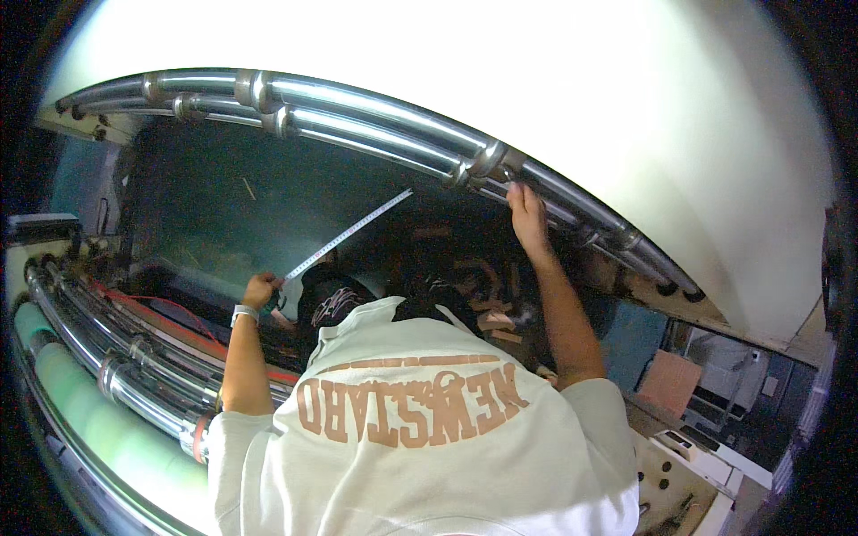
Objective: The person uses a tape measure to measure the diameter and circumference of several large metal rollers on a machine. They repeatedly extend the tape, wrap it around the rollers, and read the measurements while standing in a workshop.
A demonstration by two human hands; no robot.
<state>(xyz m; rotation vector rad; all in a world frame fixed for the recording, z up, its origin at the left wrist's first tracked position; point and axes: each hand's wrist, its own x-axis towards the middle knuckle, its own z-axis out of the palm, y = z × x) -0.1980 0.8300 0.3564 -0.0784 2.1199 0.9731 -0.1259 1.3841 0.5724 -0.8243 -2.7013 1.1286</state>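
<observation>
My left hand (261, 290) is closed around the case of a tape measure, low on the left in front of my body. Its pale blade (349, 234) sticks out stiff, slanting up and to the right over the dark inside of the machine. The case is mostly hidden by my fingers. My right hand (527, 214) reaches up to the far pair of shiny metal shafts (375, 134), close to a metal collar (489, 159). Its fingers are bent together at a small metallic part beside that collar. What they grip is too small to name.
A large white cover (447, 54) arches over the far shafts. At the left stand more chrome shafts (85, 313) with collars, a greenish roller (98, 402) and red cables (170, 313). A brown board (670, 382) and a panel with dark holes (666, 473) lie at the right.
</observation>
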